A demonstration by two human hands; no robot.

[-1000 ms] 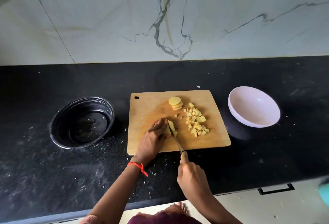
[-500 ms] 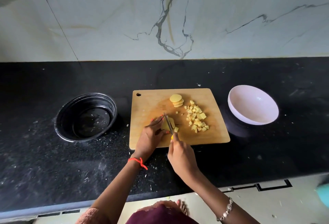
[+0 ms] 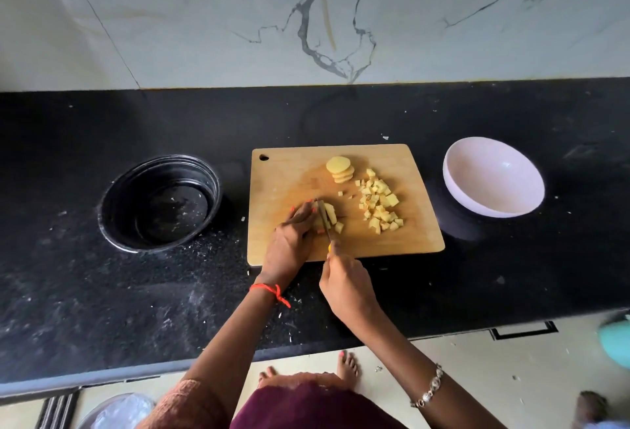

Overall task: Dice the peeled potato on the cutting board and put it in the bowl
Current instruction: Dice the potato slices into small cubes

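One second ago the right hand (image 3: 347,287) was drawn back at 6 o'clock, off the board (image 3: 289,173), and the knife (image 3: 323,217) lay slanted at the right side of the piece (image 3: 330,213). Half a second ago the hand came forward. Now the blade stands across the piece, very close to the left hand's fingertips (image 3: 308,205), and cut strips and one small cube lie on its 3 o'clock side. So I judge that another cut is just being made and that the uncut part is getting narrow.

The left hand (image 3: 295,229) has stayed in its place. Its fingers are curled down on the piece and pin it to the board, a little toward 7 o'clock from the board's middle. The right hand is clenched round the yellow handle of the knife.

The rest of the potato has not moved. The dice (image 3: 378,207) lie in a loose heap toward 3 o'clock on the board. A short stack of slices (image 3: 339,169) waits at 12 o'clock, not yet cut. The bowl (image 3: 491,173), at 3 o'clock from the board, holds nothing, so the task seems about half done. A black bowl (image 3: 119,210) stands at 9 o'clock.

The next cuts call for care, because the blade is so near to the fingers.
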